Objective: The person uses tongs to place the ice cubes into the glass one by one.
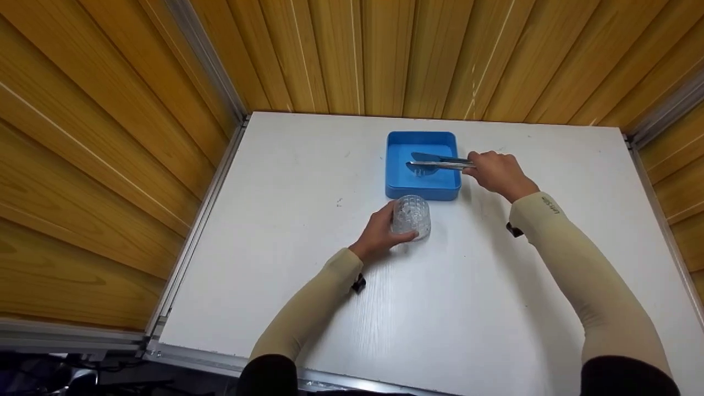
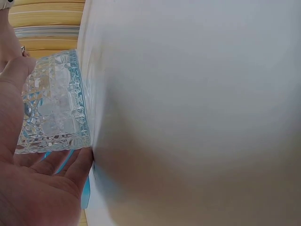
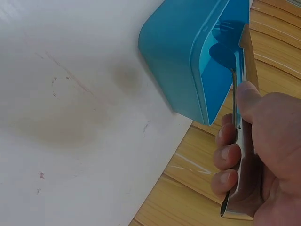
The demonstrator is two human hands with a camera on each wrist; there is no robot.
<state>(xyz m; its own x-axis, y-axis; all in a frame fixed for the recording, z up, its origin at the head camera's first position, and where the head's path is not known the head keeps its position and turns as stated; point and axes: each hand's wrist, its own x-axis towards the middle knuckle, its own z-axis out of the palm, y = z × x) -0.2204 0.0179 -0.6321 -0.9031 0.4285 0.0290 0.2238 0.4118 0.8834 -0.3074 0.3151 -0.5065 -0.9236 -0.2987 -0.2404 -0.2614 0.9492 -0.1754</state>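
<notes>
My left hand [image 1: 380, 231] holds a clear cut-glass tumbler [image 1: 412, 216] close over the white table, just in front of the blue box. In the left wrist view, the thumb lies along one side of the patterned glass [image 2: 54, 101] and the fingers along the other. Metal tongs [image 1: 448, 163] are gripped in my right hand [image 1: 500, 173], their tips reaching over the open blue box [image 1: 423, 194]. Thumb and fingers press on opposite sides of the tongs [image 3: 240, 141] in the right wrist view. A shadow with tine shapes falls on the box floor.
The white table [image 1: 286, 220] carries the box near its back edge. Wood-patterned panels [image 1: 379, 60] rise behind and at the sides, with metal rails [image 1: 206, 55] along the corners. Small dark marks dot the tabletop left of the box.
</notes>
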